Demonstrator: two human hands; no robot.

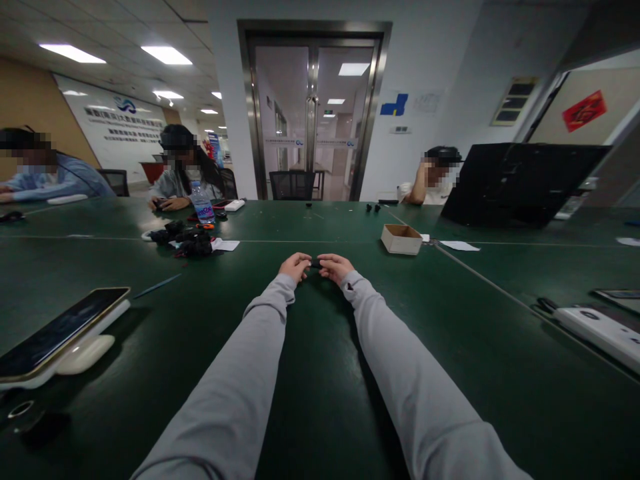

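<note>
Both my arms, in grey sleeves, stretch forward over the green table [320, 373]. Between my fingertips is a small black piece [315, 264], too small and dark to name more exactly. My left hand [296, 266] pinches its left end, where a tiny light spot shows. My right hand [336, 268] grips the right end, with the fingers closed round it. The two hands are a short gap apart, just above the tabletop. Much of the piece is hidden by the fingers.
A small open cardboard box [401, 240] stands to the right. Left are a heap of black items [186, 239], a water bottle [203, 203], a thin blue stick [158, 285] and a phone [65, 330]. A power strip [600, 333] and monitor [520, 183] are right. Three people sit across.
</note>
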